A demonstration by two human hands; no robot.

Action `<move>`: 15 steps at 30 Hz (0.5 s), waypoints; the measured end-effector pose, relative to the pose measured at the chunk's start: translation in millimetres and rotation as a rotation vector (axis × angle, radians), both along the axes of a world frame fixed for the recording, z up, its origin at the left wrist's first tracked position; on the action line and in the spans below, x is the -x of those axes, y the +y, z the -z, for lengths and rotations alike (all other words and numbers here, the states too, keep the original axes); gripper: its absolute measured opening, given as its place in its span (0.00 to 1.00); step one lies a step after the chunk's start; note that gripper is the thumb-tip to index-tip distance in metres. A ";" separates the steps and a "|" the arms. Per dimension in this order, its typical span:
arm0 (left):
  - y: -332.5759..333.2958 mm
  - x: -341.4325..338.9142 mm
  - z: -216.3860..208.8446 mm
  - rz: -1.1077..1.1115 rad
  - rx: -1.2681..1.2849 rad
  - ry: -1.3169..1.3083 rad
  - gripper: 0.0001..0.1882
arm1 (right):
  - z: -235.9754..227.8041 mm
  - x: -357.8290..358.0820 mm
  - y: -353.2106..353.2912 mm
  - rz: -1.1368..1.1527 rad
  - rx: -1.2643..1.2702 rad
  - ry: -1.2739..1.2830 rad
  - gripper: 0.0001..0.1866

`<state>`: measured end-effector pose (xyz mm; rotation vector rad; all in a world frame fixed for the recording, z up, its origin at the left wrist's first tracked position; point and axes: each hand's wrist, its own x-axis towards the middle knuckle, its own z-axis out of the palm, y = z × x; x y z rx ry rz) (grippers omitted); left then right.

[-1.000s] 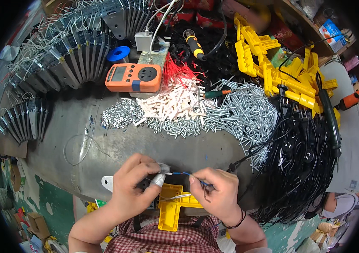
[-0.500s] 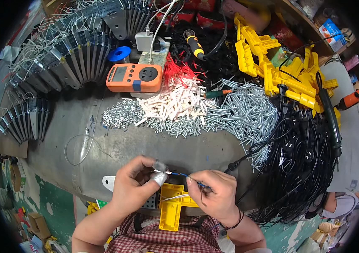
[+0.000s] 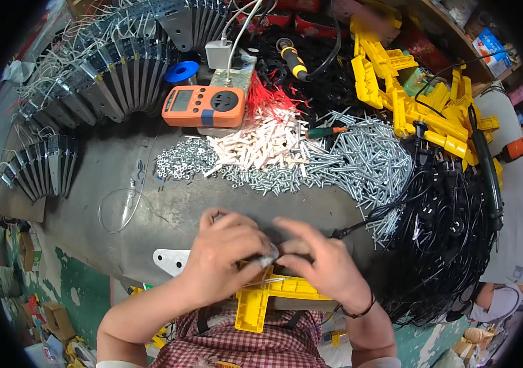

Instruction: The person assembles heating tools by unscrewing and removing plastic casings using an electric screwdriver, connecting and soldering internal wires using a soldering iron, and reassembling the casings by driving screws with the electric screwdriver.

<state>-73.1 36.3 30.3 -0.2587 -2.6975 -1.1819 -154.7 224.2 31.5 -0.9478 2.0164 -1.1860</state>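
The person's left hand (image 3: pixel 224 254) and right hand (image 3: pixel 329 267) meet at their fingertips just above an open yellow plastic piece with a side arm (image 3: pixel 250 311), but the fingers hide the spot, so one cannot tell what they grip. The yellow piece is at the near edge of the smooth dark grey table top (image 3: pixel 80 214), its leg poking out past it. A wide strip of table top runs between the hands and the shiny silver metal screws (image 3: pixel 369 162), and tangled black cords (image 3: pixel 436 257) crowd the right side.
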 end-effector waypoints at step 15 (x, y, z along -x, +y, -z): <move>-64.9 47.7 42.4 -0.474 0.501 0.123 0.12 | 34.2 8.6 0.1 0.319 0.173 -0.282 0.07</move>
